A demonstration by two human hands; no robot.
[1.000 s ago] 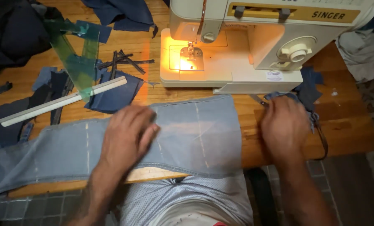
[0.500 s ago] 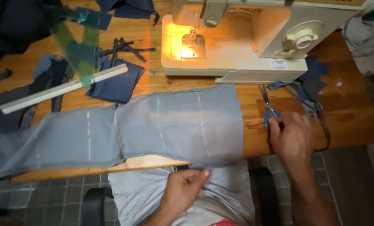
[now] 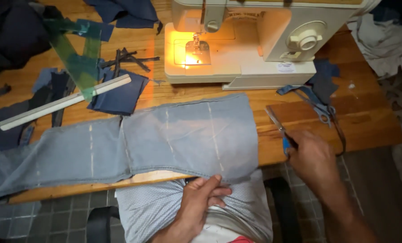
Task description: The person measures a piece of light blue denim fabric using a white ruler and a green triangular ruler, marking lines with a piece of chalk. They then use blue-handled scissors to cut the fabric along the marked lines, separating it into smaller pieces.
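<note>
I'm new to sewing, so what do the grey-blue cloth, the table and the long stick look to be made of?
The grey-blue cloth looks like washed denim: matte, faded, with a stitched hem. The table appears to be varnished wood, with visible grain and a warm sheen. The long stick seems pale, unfinished wood, though painted plastic can't be ruled out.

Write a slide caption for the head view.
Left hand grips the denim panel's edge; right hand holds blue-handled scissors beside the sewing machine.

The left hand [image 3: 200, 198] sits at six o'clock, fingers curled upward and pinched together toward twelve, its forearm running down to the bottom edge. The right hand [image 3: 312, 157] lies at four o'clock, closed in a grip, knuckles up, forearm stretching away toward five o'clock.
</note>
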